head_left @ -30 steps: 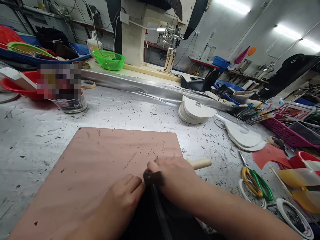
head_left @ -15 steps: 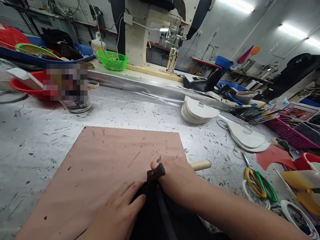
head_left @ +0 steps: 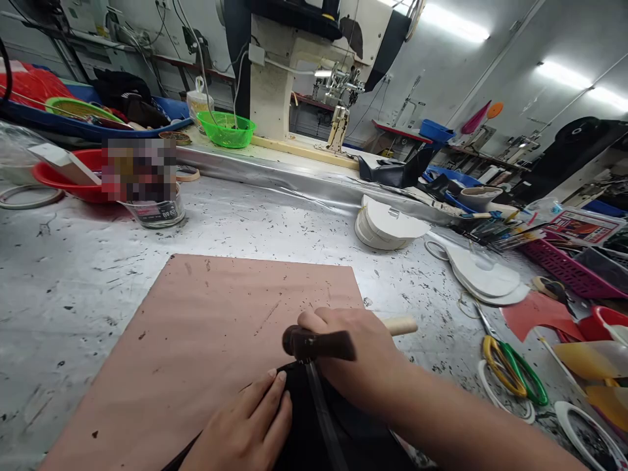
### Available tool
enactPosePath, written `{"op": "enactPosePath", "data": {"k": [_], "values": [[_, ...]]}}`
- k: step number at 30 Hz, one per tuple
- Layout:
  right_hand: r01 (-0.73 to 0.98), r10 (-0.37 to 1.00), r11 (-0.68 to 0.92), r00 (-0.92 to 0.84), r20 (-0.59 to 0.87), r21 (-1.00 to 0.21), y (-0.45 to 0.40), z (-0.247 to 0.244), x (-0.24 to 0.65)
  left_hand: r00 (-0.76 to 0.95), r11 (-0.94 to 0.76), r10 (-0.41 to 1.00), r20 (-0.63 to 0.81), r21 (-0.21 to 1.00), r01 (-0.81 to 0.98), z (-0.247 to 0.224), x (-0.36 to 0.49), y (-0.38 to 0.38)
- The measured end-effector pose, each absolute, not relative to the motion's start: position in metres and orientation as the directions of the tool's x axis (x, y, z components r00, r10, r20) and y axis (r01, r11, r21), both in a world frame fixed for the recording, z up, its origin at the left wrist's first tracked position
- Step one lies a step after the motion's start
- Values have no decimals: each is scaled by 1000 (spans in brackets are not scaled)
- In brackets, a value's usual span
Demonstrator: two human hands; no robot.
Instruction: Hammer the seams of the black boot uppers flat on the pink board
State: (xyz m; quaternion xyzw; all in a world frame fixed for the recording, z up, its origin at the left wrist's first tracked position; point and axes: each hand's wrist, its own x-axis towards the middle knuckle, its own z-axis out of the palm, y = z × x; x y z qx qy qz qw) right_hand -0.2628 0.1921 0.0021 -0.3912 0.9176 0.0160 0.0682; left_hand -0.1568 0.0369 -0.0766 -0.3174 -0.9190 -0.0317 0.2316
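My right hand (head_left: 360, 347) is wrapped round the wooden handle of a hammer (head_left: 324, 344). The dark hammer head lies across the top end of a black piece of material (head_left: 299, 418), and the pale handle end sticks out to the right of my fist. Down the black piece runs a narrow dark strip (head_left: 324, 415). My left hand (head_left: 250, 418) lies flat with its fingertips on the left edge of the black piece, holding it down on a pinkish-brown board (head_left: 210, 320).
Yellow and green scissors (head_left: 515, 369) lie at the right beside white rings. White cut pieces (head_left: 390, 226) stand in a stack beyond the board. A red bowl (head_left: 73, 183) and a clear container (head_left: 159, 212) are at the left. A sewing machine (head_left: 272, 85) rises behind the table.
The hammer head has turned and now lies more level, showing its full length. My left fingers have drawn closer together and lie flatter on the black piece. The view has shifted slightly.
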Motion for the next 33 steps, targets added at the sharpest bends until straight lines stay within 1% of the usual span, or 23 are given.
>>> {"op": "enactPosePath", "data": {"k": [2, 4, 5, 8, 10, 12, 14, 16, 18, 19, 21, 22, 24, 26, 28, 30, 33], "values": [[-730, -726, 681, -663, -181, -56, 190, 4, -264, -682, 784, 575, 452, -65, 618, -75, -158, 36], [-741, -724, 670, -639, -260, -44, 189, 5, -265, -675, 777, 564, 476, -29, 629, -73, -159, 36], [-735, -717, 676, -643, -268, -45, 190, 5, -266, -670, 774, 555, 492, -10, 633, -72, -159, 36], [-683, -690, 722, -701, -180, -110, 191, 0, -266, -665, 761, 549, 506, 25, 648, -71, -159, 36], [-668, -686, 727, -701, -195, -158, 191, -5, -265, -675, 769, 547, 495, 22, 639, -73, -158, 38], [-686, -693, 716, -674, -254, -132, 191, -9, -263, -669, 778, 542, 508, -3, 628, -75, -157, 41], [-683, -689, 721, -690, -221, -116, 192, -13, -260, -651, 779, 551, 523, -43, 625, -74, -154, 42], [-673, -695, 719, -701, -162, -175, 195, -18, -257, -651, 772, 577, 494, -71, 631, -68, -150, 37], [-661, -710, 701, -684, -168, -268, 199, -22, -254, -674, 770, 594, 440, -66, 635, -59, -141, 23], [-661, -719, 692, -671, -184, -291, 200, -24, -253, -695, 782, 578, 428, -49, 621, -54, -135, 14], [-669, -727, 684, -653, -209, -290, 200, -25, -251, -774, 849, 475, 420, 15, 529, -47, -121, -7], [-676, -725, 688, -652, -222, -264, 199, -23, -250, -819, 883, 399, 412, 67, 464, -45, -113, -17], [-714, -733, 677, -633, -248, -176, 192, -15, -249, -903, 917, 256, 343, 208, 340, -45, -102, -32], [-766, -762, 634, -593, -260, -109, 182, -4, -248, -949, 892, 201, 241, 356, 279, -49, -98, -40], [-789, -788, 604, -572, -227, -107, 170, 7, -244, -966, 861, 181, 186, 445, 247, -51, -104, -43], [-772, -782, 619, -588, -208, -142, 161, 13, -240, -971, 855, 162, 176, 467, 228, -51, -111, -42], [-733, -729, 671, -622, -285, -115, 153, 15, -233, -968, 871, 169, 186, 431, 235, -50, -111, -38]]}}
